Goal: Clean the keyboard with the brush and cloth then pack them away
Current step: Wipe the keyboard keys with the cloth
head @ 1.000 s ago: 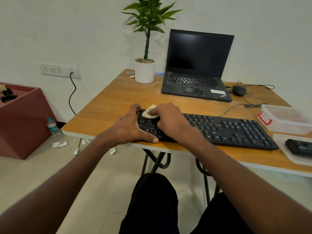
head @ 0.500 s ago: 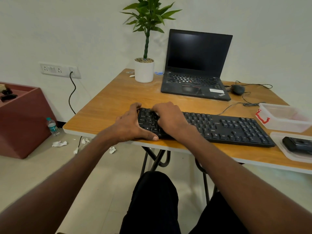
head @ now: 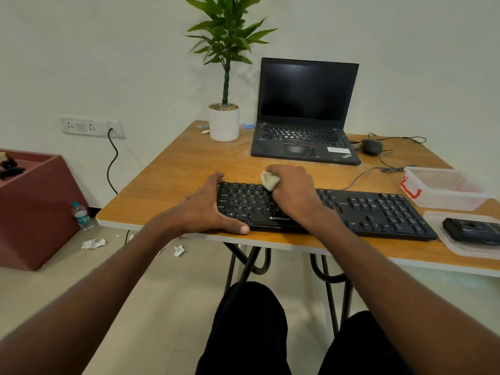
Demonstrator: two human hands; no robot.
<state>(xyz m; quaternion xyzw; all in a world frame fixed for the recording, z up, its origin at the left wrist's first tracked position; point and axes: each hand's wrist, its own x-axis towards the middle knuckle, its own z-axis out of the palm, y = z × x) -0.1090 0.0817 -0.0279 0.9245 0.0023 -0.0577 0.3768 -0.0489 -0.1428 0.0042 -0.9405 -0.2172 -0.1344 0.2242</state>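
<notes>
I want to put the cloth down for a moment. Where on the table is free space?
Free: the wood between the plant pot, the laptop and the keyboard, and the strip left of the left hand. Crowded: the right side, with the mouse, its cable, the clear box and the lid.
</notes>
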